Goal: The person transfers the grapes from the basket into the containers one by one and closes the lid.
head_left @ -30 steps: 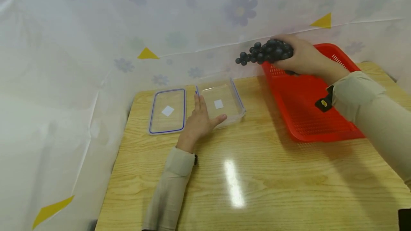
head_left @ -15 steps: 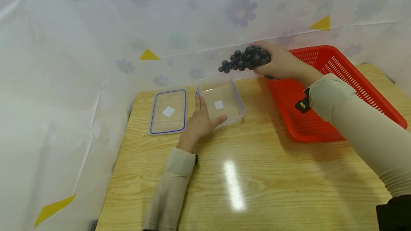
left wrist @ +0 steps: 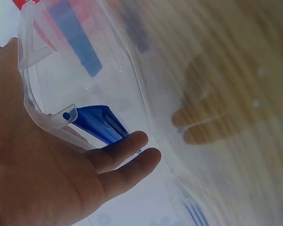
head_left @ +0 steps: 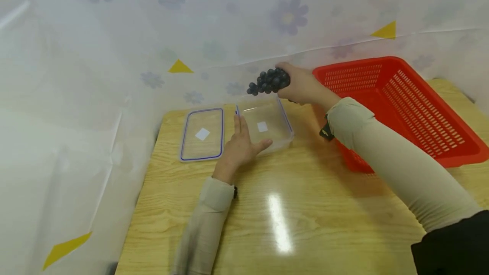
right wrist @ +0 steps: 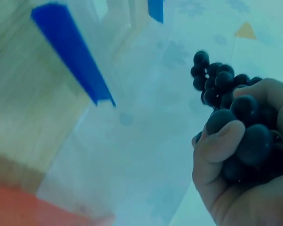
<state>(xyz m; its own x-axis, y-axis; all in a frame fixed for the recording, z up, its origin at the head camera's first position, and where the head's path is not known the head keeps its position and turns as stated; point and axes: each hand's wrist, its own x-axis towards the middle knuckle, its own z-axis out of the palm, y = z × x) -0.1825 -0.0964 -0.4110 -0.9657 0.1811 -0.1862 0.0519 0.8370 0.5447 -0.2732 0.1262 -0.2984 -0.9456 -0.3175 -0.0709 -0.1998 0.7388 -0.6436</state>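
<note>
Two bare hands are in view above a wood-grain table (head_left: 309, 232), whose near edge falls outside the head view. The right hand (head_left: 302, 86) grips the thick end of a bunch of dark grapes (head_left: 269, 82), its fingers curled round the fruit; the grapes inside the palm are hidden, and the thin end points free to the left. In the head view the bunch appears at the far edge of a see-through box (head_left: 276, 133); whether it hangs directly over the box or behind that edge cannot be judged. The left hand (head_left: 237, 145) is spread: two straight fingers lie together along the left side of the box, the thumb extends apart along its near side, and the other fingers cannot be made out. The left wrist view shows those fingers beside a blue clip (left wrist: 103, 125), with part of the box cut off. A white label (head_left: 262, 127) is visible within the box's outline; any print on it is too small to read. Just left of the box lies a blue-edged lid (head_left: 210, 145), flat on the table. A red basket (head_left: 389, 101) stands to the right, partly covered by the right sleeve (head_left: 393, 160); its red in the right wrist view is blurred.
</note>
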